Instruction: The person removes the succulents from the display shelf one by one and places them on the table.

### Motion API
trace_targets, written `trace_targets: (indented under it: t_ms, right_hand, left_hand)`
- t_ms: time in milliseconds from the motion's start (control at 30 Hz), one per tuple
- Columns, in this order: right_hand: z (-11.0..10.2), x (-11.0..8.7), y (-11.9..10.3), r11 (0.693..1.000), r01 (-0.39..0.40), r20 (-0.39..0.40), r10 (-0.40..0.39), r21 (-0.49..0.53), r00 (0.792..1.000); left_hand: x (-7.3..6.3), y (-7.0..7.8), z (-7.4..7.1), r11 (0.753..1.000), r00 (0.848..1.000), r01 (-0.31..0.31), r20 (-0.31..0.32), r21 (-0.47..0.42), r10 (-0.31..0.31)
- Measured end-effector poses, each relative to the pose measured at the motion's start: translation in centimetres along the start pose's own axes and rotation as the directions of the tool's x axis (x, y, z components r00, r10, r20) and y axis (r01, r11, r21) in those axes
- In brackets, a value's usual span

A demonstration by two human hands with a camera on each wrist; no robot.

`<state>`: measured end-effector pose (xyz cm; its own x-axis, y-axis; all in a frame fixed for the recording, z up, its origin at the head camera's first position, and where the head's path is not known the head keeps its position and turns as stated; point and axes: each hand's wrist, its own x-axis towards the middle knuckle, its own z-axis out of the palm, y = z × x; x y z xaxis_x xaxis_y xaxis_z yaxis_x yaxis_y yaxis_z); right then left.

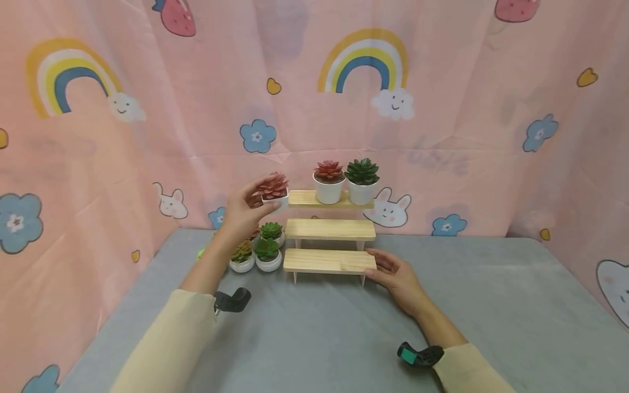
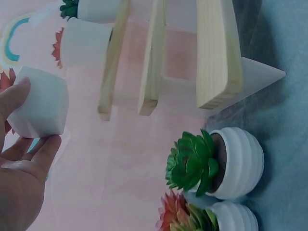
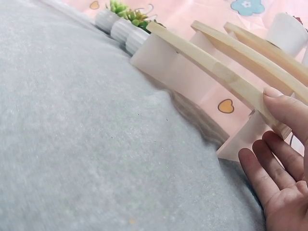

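My left hand (image 1: 244, 210) grips a red potted succulent (image 1: 274, 186) by its white angular pot, thumb on one side and fingers on the other. It is held in the air just left of the top tier of a three-tier wooden display stand (image 1: 330, 261). On that tier stand a second red succulent (image 1: 328, 184) and a dark green succulent (image 1: 362, 185), both in white round pots. My right hand (image 1: 400, 281) holds the right end of the lowest board, the thumb on the board and the fingers at its end, as the right wrist view (image 3: 284, 144) shows.
Left of the stand, several small succulents (image 1: 267, 255) in ribbed white pots sit on the grey tabletop (image 1: 314, 338); my left forearm partly covers them. A pink patterned curtain (image 1: 196, 109) hangs behind the table.
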<state>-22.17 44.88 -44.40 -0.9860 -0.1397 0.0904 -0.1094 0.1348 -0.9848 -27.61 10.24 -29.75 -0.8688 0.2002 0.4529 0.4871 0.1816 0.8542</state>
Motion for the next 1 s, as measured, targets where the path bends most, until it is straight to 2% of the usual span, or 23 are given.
trace_targets:
  t_ms: [200,433,700,933,1000]
  right_hand:
    - [0.0,-0.1,0.0,1.000,0.000,-0.008,0.000,-0.003,1.000]
    - [0.1,-0.1,-0.2,1.000,-0.005,0.001,0.005,0.002,1.000]
    - [0.3,-0.1,-0.4,1.000,-0.015,-0.003,0.015,-0.002,1.000]
    - [0.3,-0.1,-0.5,1.000,-0.025,-0.010,0.025,-0.011,1.000]
    - [0.3,-0.1,-0.5,1.000,-0.025,-0.012,0.025,-0.007,1.000]
  left_hand:
    - [-2.4,0.7,-1.5,1.000,1.000,0.000,0.021,-0.013,0.001]
    - [-5.5,1.3,-3.7,1.000,1.000,-0.029,0.001,-0.004,0.029]
    - [-9.0,0.8,-6.5,0.996,1.000,-0.020,-0.012,0.083,0.021]
    - [-11.8,-0.6,-9.0,0.996,0.998,-0.053,-0.022,-0.071,0.052]
    - [-12.3,-0.9,-9.5,0.995,0.998,-0.065,-0.029,-0.074,0.063]
